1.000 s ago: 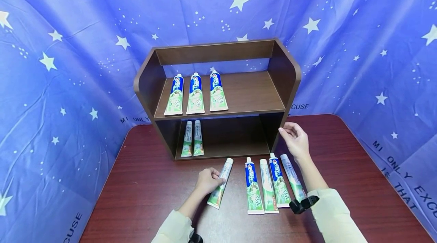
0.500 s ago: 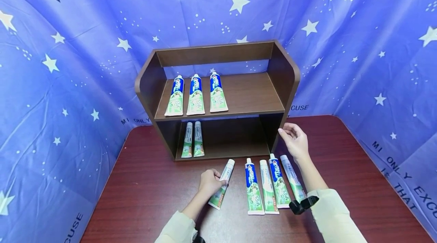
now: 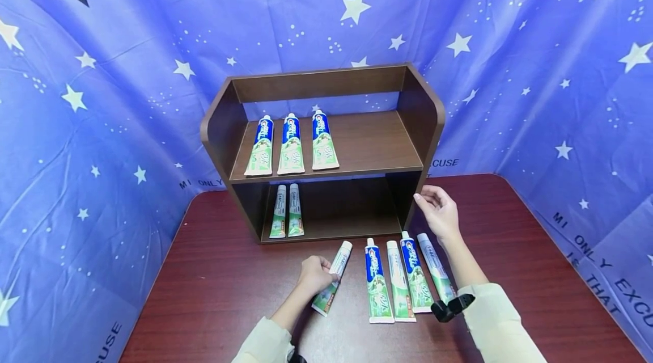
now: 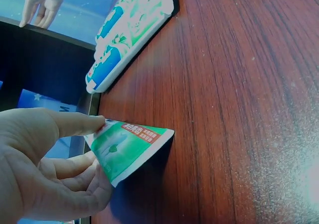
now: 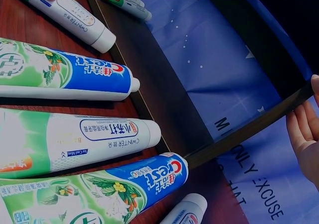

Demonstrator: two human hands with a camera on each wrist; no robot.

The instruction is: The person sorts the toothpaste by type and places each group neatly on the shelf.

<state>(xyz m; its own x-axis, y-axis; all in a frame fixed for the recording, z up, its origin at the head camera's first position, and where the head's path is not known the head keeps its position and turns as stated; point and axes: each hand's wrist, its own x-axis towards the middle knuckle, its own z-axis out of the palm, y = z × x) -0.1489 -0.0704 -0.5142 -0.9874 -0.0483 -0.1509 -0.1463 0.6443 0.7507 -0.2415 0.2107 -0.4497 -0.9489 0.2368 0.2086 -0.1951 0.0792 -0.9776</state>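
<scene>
The shelf (image 3: 372,142) shows brown surface on both levels, right of three Crest tubes (image 3: 291,144) above and two slimmer tubes (image 3: 295,212) below. Just in front of it, the left hand (image 3: 314,274) pinches a white-green tube (image 3: 341,258); four more tubes (image 3: 378,292) lie by its front right corner. The right wrist view plainly shows the right hand (image 3: 440,212) pinching its side panel (image 5: 244,131).

And there's the blue, star-printed curtain (image 3: 306,22), draped behind a reddish-brown table (image 3: 204,295), its woodgrain catching bright glare (image 4: 310,184)!
</scene>
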